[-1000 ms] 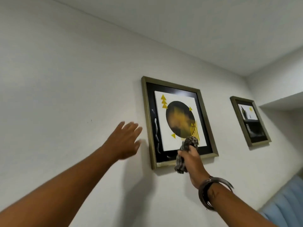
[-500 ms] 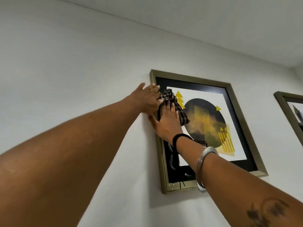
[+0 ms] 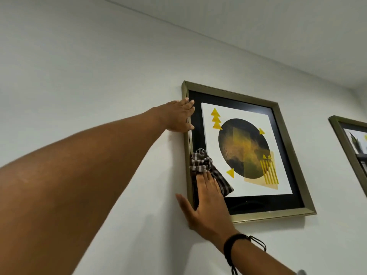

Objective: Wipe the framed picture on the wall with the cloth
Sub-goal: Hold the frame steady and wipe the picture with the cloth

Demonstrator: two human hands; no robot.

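A framed picture with a dull gold frame, black mat and a dark circle with yellow shapes hangs on the white wall. My left hand grips the upper part of the frame's left edge, fingers over the front. My right hand lies flat on the glass at the lower left corner, pressing a bunched black-and-white checked cloth against the left side of the picture. The cloth sticks out above my fingertips.
A second framed picture hangs to the right, cut off by the view's edge. The ceiling meets the wall above the frames. Bare white wall spreads to the left and below.
My right hand has dragged the cloth from the upper left corner down the left side of the glass. My left hand has settled on the frame's left edge.
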